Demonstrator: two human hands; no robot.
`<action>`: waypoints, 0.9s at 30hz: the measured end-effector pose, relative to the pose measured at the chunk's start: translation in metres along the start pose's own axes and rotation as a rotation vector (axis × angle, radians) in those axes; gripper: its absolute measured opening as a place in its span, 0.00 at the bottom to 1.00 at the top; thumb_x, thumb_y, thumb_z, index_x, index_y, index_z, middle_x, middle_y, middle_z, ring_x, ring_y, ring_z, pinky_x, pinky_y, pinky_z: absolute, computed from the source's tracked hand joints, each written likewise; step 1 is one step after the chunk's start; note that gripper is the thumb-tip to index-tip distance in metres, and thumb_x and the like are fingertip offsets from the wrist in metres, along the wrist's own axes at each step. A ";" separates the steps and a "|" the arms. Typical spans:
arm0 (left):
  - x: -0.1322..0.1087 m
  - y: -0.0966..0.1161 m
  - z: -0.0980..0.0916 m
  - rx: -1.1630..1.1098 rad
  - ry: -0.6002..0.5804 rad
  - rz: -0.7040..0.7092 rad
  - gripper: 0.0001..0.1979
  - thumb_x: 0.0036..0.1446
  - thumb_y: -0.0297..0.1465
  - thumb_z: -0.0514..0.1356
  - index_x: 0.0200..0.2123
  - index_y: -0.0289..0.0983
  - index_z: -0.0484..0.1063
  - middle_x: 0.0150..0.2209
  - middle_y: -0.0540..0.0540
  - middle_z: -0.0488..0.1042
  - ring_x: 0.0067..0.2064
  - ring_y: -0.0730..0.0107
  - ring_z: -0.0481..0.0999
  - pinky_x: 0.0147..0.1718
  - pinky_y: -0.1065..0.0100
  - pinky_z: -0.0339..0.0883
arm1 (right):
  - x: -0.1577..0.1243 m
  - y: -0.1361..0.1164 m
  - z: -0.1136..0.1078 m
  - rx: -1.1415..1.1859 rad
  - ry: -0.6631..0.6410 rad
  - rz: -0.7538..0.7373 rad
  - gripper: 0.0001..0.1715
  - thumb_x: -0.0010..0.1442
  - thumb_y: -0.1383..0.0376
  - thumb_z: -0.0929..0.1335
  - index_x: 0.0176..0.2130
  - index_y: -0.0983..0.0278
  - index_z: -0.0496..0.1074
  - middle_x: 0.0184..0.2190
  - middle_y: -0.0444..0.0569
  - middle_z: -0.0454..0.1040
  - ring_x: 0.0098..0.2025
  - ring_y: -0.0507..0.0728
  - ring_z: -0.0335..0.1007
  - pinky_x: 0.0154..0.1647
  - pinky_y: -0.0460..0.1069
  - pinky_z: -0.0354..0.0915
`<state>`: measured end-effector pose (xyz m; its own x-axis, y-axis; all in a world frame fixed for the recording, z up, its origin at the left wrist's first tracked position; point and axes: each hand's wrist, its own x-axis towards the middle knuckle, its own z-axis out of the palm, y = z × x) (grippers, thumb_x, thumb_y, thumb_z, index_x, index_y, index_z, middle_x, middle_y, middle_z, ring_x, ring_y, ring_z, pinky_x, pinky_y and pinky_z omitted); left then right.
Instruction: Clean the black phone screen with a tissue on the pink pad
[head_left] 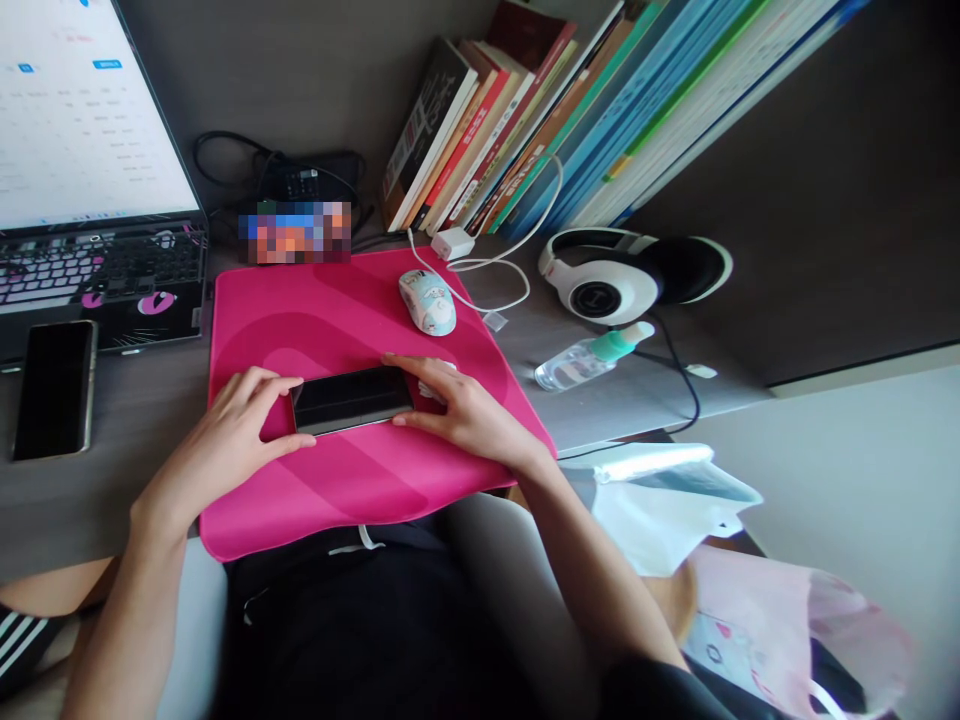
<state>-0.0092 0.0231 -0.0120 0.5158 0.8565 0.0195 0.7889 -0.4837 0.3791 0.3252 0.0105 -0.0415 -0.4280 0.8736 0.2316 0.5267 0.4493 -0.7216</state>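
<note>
A black phone with a dark screen (352,400) lies sideways on the pink mat (300,510). At its left end, my left hand (240,425) has the thumb and fingers at the two corners. My right hand (457,405) holds the opposite end the same way, fingers along the far edge and thumb at the near corner. Partly hidden under my right hand is a small white item (436,380), too covered to make out. A patterned light-blue mouse (427,302) rests just beyond the phone on the mat.
On the left are an open laptop (97,270) and a second phone (55,390). Books (480,130) stand at the back. A white charger (453,243), headphones (600,285) and a spray bottle (585,362) sit to the right. Plastic bags (667,500) hang beside the desk.
</note>
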 end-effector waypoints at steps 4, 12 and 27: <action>-0.001 0.001 0.000 -0.005 0.002 -0.007 0.35 0.66 0.56 0.61 0.69 0.48 0.63 0.61 0.41 0.68 0.65 0.47 0.71 0.66 0.47 0.65 | 0.000 -0.002 0.000 0.004 0.005 0.006 0.38 0.69 0.56 0.72 0.73 0.52 0.62 0.67 0.53 0.73 0.67 0.67 0.69 0.68 0.66 0.66; 0.001 0.004 -0.002 0.002 0.000 -0.024 0.34 0.66 0.55 0.62 0.68 0.49 0.64 0.61 0.42 0.70 0.61 0.49 0.74 0.62 0.49 0.69 | -0.001 0.000 0.001 -0.021 0.003 0.000 0.37 0.70 0.57 0.72 0.73 0.52 0.62 0.67 0.53 0.73 0.63 0.66 0.73 0.64 0.64 0.71; -0.001 0.002 0.002 0.026 0.011 0.012 0.35 0.65 0.53 0.64 0.69 0.47 0.61 0.60 0.42 0.68 0.64 0.49 0.71 0.65 0.47 0.66 | -0.002 0.000 0.002 -0.011 0.012 -0.025 0.37 0.71 0.58 0.71 0.74 0.49 0.60 0.68 0.52 0.72 0.67 0.67 0.70 0.67 0.66 0.68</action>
<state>-0.0079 0.0206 -0.0130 0.5216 0.8525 0.0344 0.7913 -0.4984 0.3543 0.3242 0.0083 -0.0431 -0.4323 0.8641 0.2577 0.5237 0.4732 -0.7084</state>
